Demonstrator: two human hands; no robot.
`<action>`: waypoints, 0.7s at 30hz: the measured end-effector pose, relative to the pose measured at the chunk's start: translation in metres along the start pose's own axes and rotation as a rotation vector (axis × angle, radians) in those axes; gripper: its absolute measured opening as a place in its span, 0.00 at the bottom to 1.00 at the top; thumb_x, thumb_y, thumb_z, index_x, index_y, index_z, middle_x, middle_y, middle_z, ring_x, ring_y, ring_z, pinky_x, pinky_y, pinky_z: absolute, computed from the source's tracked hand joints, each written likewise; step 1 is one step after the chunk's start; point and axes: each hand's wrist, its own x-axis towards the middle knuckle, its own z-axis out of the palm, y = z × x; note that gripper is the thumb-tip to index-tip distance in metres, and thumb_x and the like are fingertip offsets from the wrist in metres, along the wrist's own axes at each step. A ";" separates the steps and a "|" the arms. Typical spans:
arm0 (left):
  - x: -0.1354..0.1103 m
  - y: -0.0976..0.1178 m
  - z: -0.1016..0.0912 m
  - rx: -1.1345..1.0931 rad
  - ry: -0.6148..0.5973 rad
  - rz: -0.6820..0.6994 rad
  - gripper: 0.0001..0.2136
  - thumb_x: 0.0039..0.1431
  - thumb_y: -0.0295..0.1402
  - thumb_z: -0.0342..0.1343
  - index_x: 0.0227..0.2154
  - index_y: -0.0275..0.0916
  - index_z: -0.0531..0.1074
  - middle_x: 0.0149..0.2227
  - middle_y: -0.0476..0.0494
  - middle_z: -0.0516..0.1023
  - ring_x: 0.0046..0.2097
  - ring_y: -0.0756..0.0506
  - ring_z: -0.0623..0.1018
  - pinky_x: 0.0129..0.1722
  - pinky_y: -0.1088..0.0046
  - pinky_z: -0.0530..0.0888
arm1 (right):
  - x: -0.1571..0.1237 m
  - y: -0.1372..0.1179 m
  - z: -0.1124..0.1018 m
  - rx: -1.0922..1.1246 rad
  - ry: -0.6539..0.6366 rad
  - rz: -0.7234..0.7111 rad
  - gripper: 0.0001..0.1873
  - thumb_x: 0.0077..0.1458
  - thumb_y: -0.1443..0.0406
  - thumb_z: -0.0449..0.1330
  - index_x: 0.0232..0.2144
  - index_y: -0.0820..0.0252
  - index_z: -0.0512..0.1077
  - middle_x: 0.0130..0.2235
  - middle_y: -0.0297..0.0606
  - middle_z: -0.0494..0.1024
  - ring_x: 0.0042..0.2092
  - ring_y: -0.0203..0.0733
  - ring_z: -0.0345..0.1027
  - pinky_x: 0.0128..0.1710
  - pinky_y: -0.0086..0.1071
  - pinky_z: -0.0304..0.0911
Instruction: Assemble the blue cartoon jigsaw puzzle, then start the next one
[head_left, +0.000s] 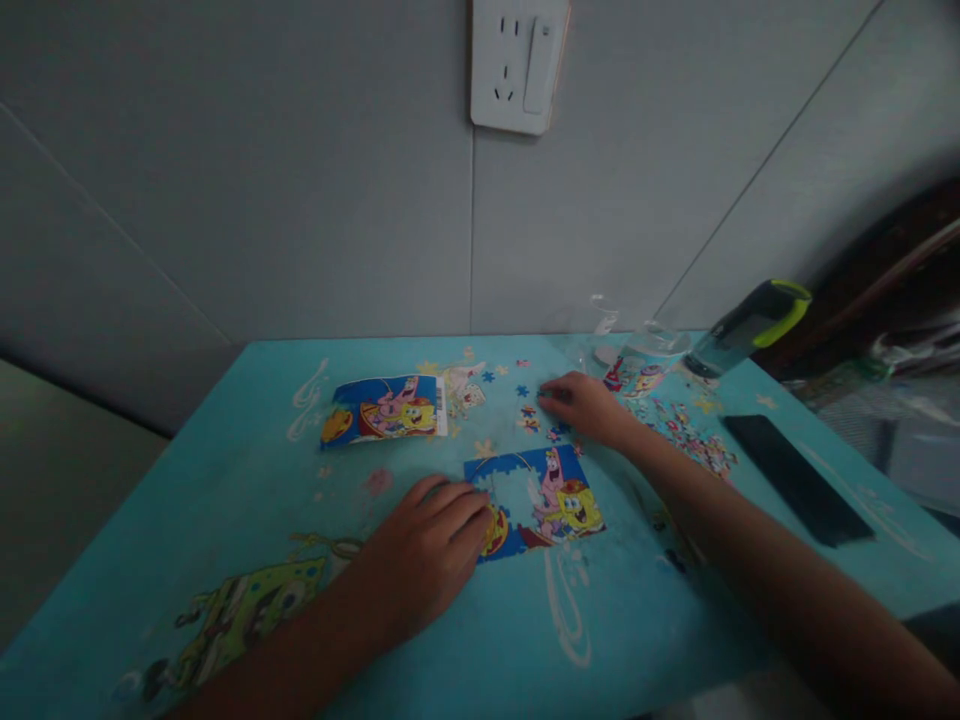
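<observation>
A partly assembled cartoon jigsaw puzzle (551, 495) lies in the middle of the turquoise table (225, 480). My left hand (431, 535) rests flat on the puzzle's left edge, fingers stretched out, holding nothing. My right hand (581, 405) reaches past the puzzle to several loose pieces (534, 415), fingertips closed on one of them. A printed reference picture (386, 408) of the same cartoon lies farther left at the back. More loose pieces (690, 435) are scattered to the right of my right forearm.
A clear plastic bag (641, 365) with a printed label lies at the back right. Behind it leans a bottle with a green-rimmed lid (750, 325). A black phone (795, 478) lies flat at the right edge. A wall socket (517, 65) is mounted above the table.
</observation>
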 end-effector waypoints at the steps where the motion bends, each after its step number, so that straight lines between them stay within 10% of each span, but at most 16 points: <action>1: 0.000 0.000 0.000 0.000 -0.004 -0.006 0.11 0.66 0.27 0.50 0.48 0.37 0.73 0.49 0.41 0.78 0.51 0.41 0.75 0.53 0.55 0.71 | 0.004 -0.001 0.001 0.001 -0.006 0.009 0.17 0.60 0.58 0.61 0.48 0.58 0.79 0.43 0.44 0.81 0.42 0.44 0.74 0.44 0.34 0.65; 21: 0.000 0.000 0.002 0.013 -0.028 -0.009 0.10 0.67 0.28 0.50 0.47 0.36 0.73 0.49 0.40 0.77 0.52 0.41 0.74 0.53 0.56 0.69 | 0.015 0.002 -0.001 0.023 -0.060 0.112 0.17 0.54 0.65 0.64 0.46 0.64 0.80 0.37 0.42 0.83 0.37 0.45 0.76 0.38 0.33 0.67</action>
